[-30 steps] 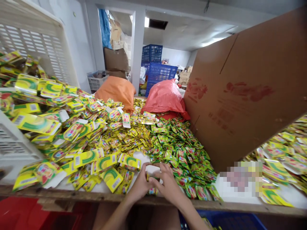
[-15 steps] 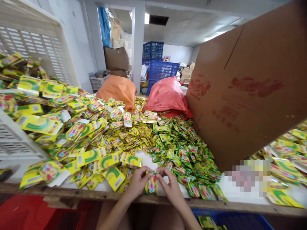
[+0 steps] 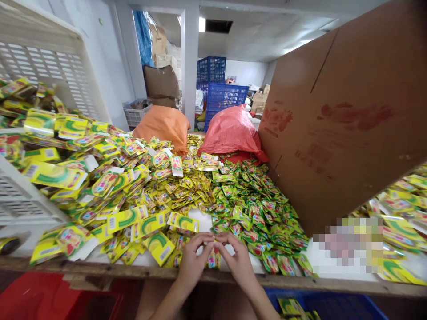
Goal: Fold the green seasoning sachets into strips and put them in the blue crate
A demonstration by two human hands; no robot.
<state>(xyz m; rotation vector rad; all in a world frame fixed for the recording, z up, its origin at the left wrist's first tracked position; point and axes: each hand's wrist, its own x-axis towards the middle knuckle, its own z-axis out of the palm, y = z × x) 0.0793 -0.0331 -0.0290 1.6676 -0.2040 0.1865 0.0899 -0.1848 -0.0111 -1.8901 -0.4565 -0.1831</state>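
A small yellow carton (image 3: 214,259) with a red and green print stands between my hands at the table's front edge. My left hand (image 3: 193,255) pinches it near its top from the left, and my right hand (image 3: 235,255) does so from the right. Thumbs and fingertips meet over the carton's top end, which they mostly cover. Left of my hands lie several yellow cartons (image 3: 159,249), some with open white flaps. Beyond them is a heap of yellow sachets (image 3: 180,189). Green sachets (image 3: 255,213) are piled to the right.
A white crate (image 3: 95,84) spills cartons at the left. A tall cardboard box (image 3: 336,120) leans along the right side. Orange (image 3: 163,126) and red (image 3: 231,131) sacks sit at the back. Below the wooden edge (image 3: 133,272) are a red container (image 3: 36,295) and a blue crate (image 3: 350,304).
My fingertips have come together over the carton's top, and the fingers are more curled. Less of the carton shows now. The heaps have not moved.
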